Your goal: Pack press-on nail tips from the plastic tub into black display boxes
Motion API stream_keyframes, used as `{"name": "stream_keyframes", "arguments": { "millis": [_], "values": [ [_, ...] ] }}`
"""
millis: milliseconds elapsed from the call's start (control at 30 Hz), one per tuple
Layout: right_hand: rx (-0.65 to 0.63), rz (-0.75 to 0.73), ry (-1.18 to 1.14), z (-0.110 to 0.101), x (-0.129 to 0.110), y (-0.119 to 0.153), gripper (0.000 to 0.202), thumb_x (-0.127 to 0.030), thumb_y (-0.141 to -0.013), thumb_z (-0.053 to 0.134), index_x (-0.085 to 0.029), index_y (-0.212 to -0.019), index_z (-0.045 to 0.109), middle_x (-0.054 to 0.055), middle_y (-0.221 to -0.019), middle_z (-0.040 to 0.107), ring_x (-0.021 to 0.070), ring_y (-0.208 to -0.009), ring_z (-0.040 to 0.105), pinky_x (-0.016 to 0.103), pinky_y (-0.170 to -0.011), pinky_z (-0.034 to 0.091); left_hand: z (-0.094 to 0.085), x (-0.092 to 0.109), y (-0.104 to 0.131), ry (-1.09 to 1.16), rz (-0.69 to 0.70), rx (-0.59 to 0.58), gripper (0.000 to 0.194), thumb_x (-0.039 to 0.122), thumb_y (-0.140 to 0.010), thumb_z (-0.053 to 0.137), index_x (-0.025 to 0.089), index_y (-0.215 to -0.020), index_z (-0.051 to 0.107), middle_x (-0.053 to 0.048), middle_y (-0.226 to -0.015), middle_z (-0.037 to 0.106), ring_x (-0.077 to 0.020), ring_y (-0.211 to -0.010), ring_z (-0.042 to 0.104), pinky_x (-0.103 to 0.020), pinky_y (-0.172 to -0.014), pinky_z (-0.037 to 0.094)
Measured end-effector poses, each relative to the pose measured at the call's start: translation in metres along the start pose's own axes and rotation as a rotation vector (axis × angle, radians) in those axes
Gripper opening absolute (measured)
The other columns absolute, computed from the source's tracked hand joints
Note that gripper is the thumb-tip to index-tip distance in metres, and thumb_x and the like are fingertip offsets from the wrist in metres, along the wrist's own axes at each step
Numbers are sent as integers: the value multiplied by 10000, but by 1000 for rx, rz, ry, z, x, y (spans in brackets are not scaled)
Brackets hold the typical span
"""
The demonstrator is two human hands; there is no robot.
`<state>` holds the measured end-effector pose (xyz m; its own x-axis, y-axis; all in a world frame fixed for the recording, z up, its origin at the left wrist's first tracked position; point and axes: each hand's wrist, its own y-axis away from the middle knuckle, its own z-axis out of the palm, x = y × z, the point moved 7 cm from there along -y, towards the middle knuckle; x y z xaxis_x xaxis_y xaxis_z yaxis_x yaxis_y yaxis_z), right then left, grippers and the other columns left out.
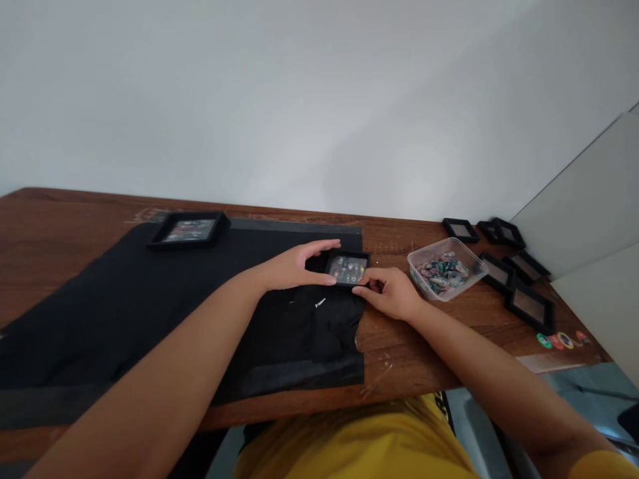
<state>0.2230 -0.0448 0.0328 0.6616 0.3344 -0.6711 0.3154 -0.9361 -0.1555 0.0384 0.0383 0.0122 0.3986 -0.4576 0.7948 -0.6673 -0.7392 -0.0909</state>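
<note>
A small black frame (349, 268) with little coloured pieces inside lies at the right edge of the black mat (200, 319). My left hand (299, 265) is at its left side, thumb and fingers spread apart, the thumb touching the near left corner. At the near right corner is my right hand (389, 291), its thumb and curled fingers pinching the frame's edge. A small white scrap (320, 303) lies on the mat just in front of the frame.
A clear plastic tub (429, 287) of colourful pieces stands right of my right hand. Several black frames (530, 306) lie beyond it. Another filled frame (190, 229) rests at the mat's back left. Round stickers (565, 340) lie near the table's right edge.
</note>
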Motion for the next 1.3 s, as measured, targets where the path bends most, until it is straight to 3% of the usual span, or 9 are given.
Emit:
{"name": "stream_keyframes", "arguments": {
  "millis": [400, 567, 667, 767, 867, 1033, 1167, 1300],
  "values": [
    [-7, 5, -15, 0, 3, -2, 162, -262, -859, 777, -199, -729, 703, -66, -585, 524, 105, -549, 437, 230, -585, 303, 3, -7, 6, -146, -51, -40, 824, 589, -795, 727, 354, -1535, 450, -70, -1601, 475, -322, -1465, 458, -473, -1185, 395],
    [6, -13, -56, 1, 6, -1, 141, -267, -864, 768, -196, -756, 711, -63, -585, 513, 108, -554, 441, 231, -587, 310, 8, -5, 6, -191, -15, -51, 986, 602, -710, 795, 359, -1572, 384, -101, -1605, 450, -351, -1473, 433, -488, -1191, 380],
    [32, 1, -93, 0, 8, -1, 105, -274, -863, 751, -194, -809, 710, -65, -592, 498, 109, -555, 445, 233, -587, 322, 12, -4, 4, -199, -18, 1, 1031, 570, -690, 817, 331, -1584, 363, -122, -1580, 467, -364, -1450, 448, -506, -1194, 369],
    [70, 18, -144, -1, 11, -2, 160, -294, -864, 718, -202, -990, 679, -81, -609, 476, 110, -544, 438, 230, -580, 342, 11, 0, 2, -199, -10, 115, 1044, 519, -662, 847, 344, -1574, 370, -108, -1542, 503, -369, -1393, 485, -535, -1178, 379],
    [111, 30, -232, -3, 15, -2, 328, -345, -857, 684, -204, -1139, 593, -102, -603, 449, 116, -526, 424, 234, -560, 344, 1, 5, 2, -238, -2, 274, 897, 486, -671, 857, 361, -1481, 491, -81, -1470, 557, -369, -1358, 492, -566, -1183, 353],
    [155, 44, -269, -5, 21, -3, 380, -398, -859, 626, -200, -1165, 521, -112, -597, 419, 124, -519, 416, 249, -550, 327, -29, 14, 10, -320, -44, 576, 570, 463, -717, 853, 320, -1239, 671, -74, -1396, 557, -369, -1385, 451, -570, -1213, 300],
    [150, 57, -261, -5, 23, -4, 369, -390, -865, 609, -204, -1167, 508, -118, -590, 397, 123, -517, 409, 250, -554, 318, -50, 18, 24, -321, -100, 857, 440, 445, -793, 806, 298, -1187, 675, -82, -1370, 572, -367, -1398, 439, -565, -1210, 310],
    [138, 82, -248, -5, 23, -4, 342, -367, -872, 604, -211, -1157, 501, -125, -578, 364, 127, -516, 407, 250, -558, 313, -70, 10, 38, -321, -170, 1065, 396, 413, -793, 797, 286, -1142, 658, -75, -1281, 629, -362, -1374, 471, -588, -1211, 298]
  ]
}}
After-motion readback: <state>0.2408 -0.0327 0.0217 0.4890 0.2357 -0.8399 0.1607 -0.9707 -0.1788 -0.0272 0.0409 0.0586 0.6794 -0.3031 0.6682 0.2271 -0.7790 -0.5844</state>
